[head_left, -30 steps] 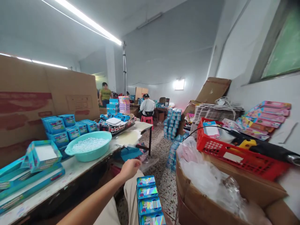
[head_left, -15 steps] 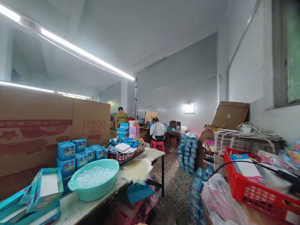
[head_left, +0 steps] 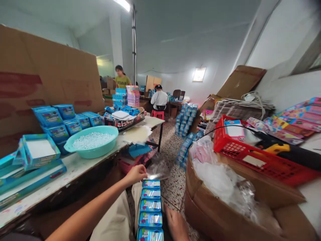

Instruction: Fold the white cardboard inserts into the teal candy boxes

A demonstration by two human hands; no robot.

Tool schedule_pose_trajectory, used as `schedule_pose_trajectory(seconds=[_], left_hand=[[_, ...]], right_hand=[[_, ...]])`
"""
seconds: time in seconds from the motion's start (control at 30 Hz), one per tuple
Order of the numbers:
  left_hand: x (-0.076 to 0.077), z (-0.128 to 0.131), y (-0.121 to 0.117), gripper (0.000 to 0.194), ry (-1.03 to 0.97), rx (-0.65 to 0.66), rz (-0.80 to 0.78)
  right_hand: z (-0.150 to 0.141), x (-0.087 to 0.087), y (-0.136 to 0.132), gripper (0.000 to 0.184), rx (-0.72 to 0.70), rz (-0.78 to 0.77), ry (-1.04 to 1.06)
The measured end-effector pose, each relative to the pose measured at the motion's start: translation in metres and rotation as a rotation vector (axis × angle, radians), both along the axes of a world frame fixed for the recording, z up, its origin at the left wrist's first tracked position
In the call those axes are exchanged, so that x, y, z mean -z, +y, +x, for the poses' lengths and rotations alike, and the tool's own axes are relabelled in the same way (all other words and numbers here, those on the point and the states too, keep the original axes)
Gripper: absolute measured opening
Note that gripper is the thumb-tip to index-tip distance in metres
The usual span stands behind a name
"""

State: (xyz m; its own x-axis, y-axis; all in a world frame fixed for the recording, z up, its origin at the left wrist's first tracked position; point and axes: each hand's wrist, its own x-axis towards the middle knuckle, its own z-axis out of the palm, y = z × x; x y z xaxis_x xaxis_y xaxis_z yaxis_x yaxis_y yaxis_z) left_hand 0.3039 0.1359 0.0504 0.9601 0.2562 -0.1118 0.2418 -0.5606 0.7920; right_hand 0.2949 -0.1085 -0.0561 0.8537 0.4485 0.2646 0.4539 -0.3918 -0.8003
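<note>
Left hand (head_left: 135, 174) at centre of view, arm entering from lower left; fingers loosely curled, palm down. Crinkled clear plastic film (head_left: 157, 170) lies just beyond the fingertips; contact between the two cannot be confirmed from this view, and neither can a closed grip. Right hand (head_left: 176, 225) at the bottom edge, blurred and cut off by the frame; its grip state cannot be told. A column of blue holographic tins (head_left: 149, 211), lying flat and overlapping in a row, sits between the two hands, just below the left hand and just beside the right, running down out of frame along the beige trousers (head_left: 115, 217). Left of the left hand is the long work table (head_left: 75, 167), its edge near the forearm. On it, up and left of the hand, are a teal basin (head_left: 91, 152) full of white beads (head_left: 91, 140) and an open blue box (head_left: 37, 150) with a white interior, beyond which stand stacks of blue boxes (head_left: 57, 122). Right of the right hand is a cardboard carton (head_left: 200, 204) holding plastic bags (head_left: 215, 179), with a red plastic crate (head_left: 250, 160) above it. Well ahead, a seated co-worker (head_left: 159, 100) faces away on a red stool (head_left: 157, 114).
</note>
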Motion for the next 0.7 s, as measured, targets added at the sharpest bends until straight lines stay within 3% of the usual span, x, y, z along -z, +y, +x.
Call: schedule_pose_trajectory(seconds=[0.1, 0.2, 0.3, 0.4, 0.5, 0.63, 0.7], left_hand=[[-0.013, 0.004, 0.006, 0.012, -0.06, 0.039, 0.095], [-0.034, 0.01, 0.003, 0.007, -0.139, 0.071, 0.264], [-0.051, 0.017, -0.007, 0.012, -0.193, 0.148, 0.405], [-0.057, 0.021, -0.014, 0.015, -0.223, 0.228, 0.479], [-0.056, 0.018, -0.013, 0.017, -0.235, 0.235, 0.514], [-0.049, 0.004, -0.012, 0.016, -0.219, 0.206, 0.521], [-0.045, -0.005, -0.015, 0.016, -0.196, 0.196, 0.505]], right_hand=[[0.025, -0.018, -0.005, 0.045, 0.101, 0.056, -0.097], [0.062, -0.066, 0.007, 0.032, 0.145, 0.143, -0.437], [0.088, -0.114, 0.024, 0.022, -0.007, 0.016, -0.694], [0.101, -0.139, 0.039, 0.018, -0.281, -0.218, -0.748], [0.105, -0.142, 0.049, 0.019, -0.43, -0.382, -0.722], [0.108, -0.126, 0.053, 0.026, -0.357, -0.594, -0.693], [0.114, -0.11, 0.05, 0.032, -0.349, -0.619, -0.65]])
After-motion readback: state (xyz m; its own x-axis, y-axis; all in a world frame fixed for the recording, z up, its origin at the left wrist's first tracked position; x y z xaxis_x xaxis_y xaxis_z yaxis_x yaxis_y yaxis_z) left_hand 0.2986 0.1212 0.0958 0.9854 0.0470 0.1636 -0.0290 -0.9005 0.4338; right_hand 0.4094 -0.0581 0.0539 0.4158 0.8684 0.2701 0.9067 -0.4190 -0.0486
